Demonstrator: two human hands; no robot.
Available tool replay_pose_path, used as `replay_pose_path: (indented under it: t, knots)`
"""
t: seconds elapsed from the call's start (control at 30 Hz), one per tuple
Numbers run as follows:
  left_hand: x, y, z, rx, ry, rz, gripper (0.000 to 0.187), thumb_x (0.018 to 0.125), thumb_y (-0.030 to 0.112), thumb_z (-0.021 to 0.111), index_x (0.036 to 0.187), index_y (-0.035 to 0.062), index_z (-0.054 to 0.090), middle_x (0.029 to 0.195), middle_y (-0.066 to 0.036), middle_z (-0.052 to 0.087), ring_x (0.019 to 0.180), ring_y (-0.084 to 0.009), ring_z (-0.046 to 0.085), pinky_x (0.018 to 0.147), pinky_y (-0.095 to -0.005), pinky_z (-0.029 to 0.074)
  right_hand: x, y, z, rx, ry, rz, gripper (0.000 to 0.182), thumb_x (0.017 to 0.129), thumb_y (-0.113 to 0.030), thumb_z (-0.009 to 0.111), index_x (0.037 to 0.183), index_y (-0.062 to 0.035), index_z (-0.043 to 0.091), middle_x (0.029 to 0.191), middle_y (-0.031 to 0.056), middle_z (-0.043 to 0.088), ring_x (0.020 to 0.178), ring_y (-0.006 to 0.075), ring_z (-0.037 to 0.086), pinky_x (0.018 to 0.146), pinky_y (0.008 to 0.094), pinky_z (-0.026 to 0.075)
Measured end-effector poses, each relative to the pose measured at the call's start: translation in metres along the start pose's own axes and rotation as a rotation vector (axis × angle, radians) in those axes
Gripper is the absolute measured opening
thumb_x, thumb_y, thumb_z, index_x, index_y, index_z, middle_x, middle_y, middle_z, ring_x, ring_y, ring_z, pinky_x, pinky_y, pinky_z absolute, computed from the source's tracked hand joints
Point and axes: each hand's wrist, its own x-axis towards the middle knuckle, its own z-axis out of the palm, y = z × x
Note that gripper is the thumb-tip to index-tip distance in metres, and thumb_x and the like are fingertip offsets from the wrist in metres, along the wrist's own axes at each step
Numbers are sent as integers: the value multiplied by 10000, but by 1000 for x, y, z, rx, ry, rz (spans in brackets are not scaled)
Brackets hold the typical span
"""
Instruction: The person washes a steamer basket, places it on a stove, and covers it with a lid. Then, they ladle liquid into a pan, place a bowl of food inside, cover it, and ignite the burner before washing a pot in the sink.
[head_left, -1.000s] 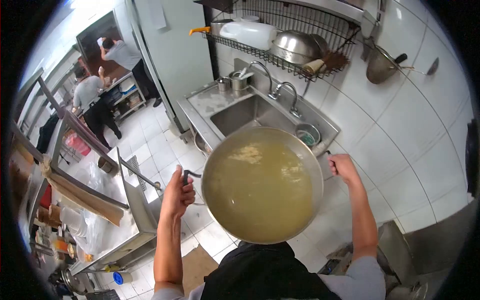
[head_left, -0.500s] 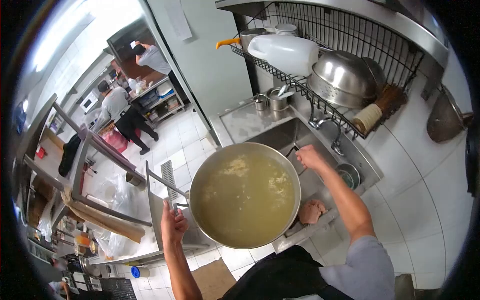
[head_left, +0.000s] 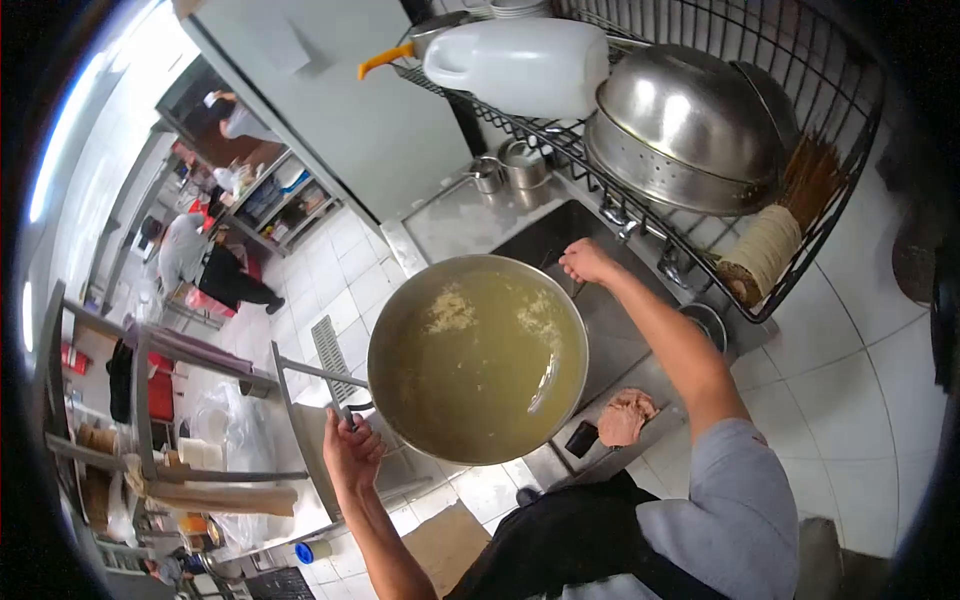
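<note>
2 hands [head_left: 355, 455] [head_left: 588, 262] grip the pot [head_left: 478, 360] — liquid inside.

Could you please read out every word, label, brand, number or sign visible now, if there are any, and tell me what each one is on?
No text can be read.
Sheet of paper on the grey panel: too blurred to read.
White jug: no lettering visible on the side in view.
Pan: no visible marking.
Container with a blue lid: too small to read.
</note>
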Motion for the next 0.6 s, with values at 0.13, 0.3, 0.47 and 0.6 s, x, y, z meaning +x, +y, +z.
replay_pose_path:
  t: [0.13,0.3,0.47,0.6]
  knots:
    - [8,5,13,-15,-47,-67,352,976,431,512,823,115,505,584,58,302,465,-81,234,420,-254,197,6,24,-26,-391,-31,-280,180,865,-191,643,849,-18,693,800,164,703,773,339,684,675,447,528]
    - [17,6,29,-37,-272,-81,259,991,297,500,800,123,479,589,51,285,486,-84,237,433,-259,214,-113,10,-69,-549,371,-239,345,915,-222,605,1213,-46,619,1221,172,624,1121,321,595,939,371,473]
    - [14,7,69,-24,-405,-145,249,984,272,500,790,120,467,591,50,306,498,-83,258,456,-257,238,-282,37,-92,-272,439,-161,317,925,-189,627,1211,-54,628,1135,126,670,1039,226,644,897,348,497]
    - [13,7,105,69,-417,-131,183,947,195,490,789,106,469,592,41,317,506,-91,269,472,-260,240,-402,55,-67,-74,527,47,290,935,-174,623,1201,-59,632,1034,97,684,902,177,636,836,322,504]
